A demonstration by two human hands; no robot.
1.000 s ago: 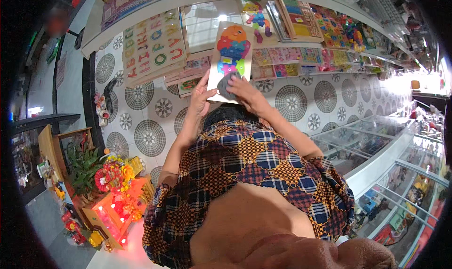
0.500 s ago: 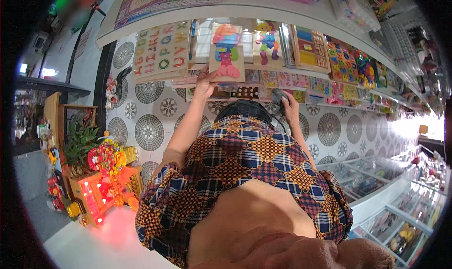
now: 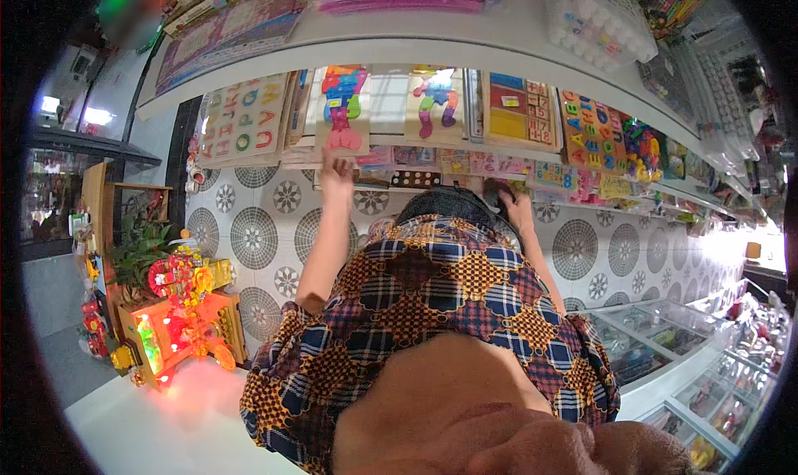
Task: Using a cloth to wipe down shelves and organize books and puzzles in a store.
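My left hand (image 3: 336, 176) is just below the lower edge of a wooden puzzle board (image 3: 352, 142) with a colourful figure, its fingers apart and nothing in them. The board stands upright on the shelf. Beside it, to the right, is a similar figure puzzle (image 3: 435, 101). My right hand (image 3: 519, 207) is low by the shelf front, closed on a dark, crumpled cloth (image 3: 496, 194), partly hidden by the fingers.
Alphabet boards (image 3: 243, 122) stand at the left of the shelf, a number set (image 3: 519, 109) and letter packs (image 3: 596, 126) at the right. An upper white shelf (image 3: 416, 49) overhangs them. A lit red altar (image 3: 179, 334) sits lower left; glass cases (image 3: 657, 329) stand right.
My left hand has let go of the figure puzzle, which now stands farther back on the shelf, and has drawn down from it. The right hand still holds the cloth. The view has shifted.
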